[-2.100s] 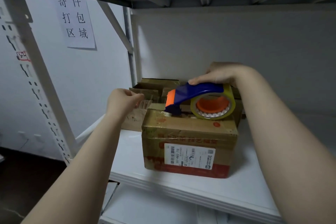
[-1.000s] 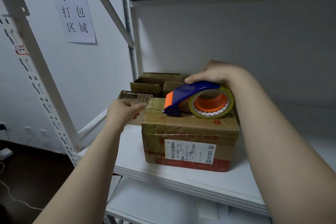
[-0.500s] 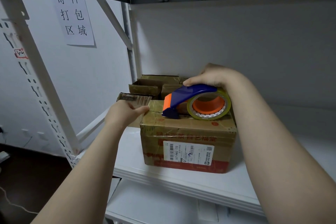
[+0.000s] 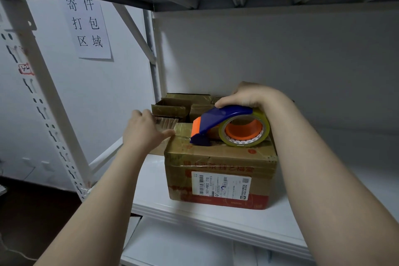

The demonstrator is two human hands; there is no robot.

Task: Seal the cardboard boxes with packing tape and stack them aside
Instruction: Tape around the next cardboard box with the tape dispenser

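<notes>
Box point(image 4: 220, 164) sits on the white shelf point(image 4: 216, 220). Right hand point(image 4: 248, 95) is wrapped around the blue tape dispenser point(image 4: 226, 123), which rests on the box top. Left hand point(image 4: 142, 131) has its thumb flat on the top-left edge; its other fingers are hidden, so can't tell.

Cardboard box point(image 4: 220, 170): brown, creased, glossy under clear tape; white paper shipping label point(image 4: 221, 187) on front. Tape dispenser point(image 4: 218, 123) atop box: smooth blue and orange plastic; tape roll point(image 4: 245, 131) shiny, yellowish. Shelf point(image 4: 194, 211) below box: white, smooth, slightly glossy.
</notes>
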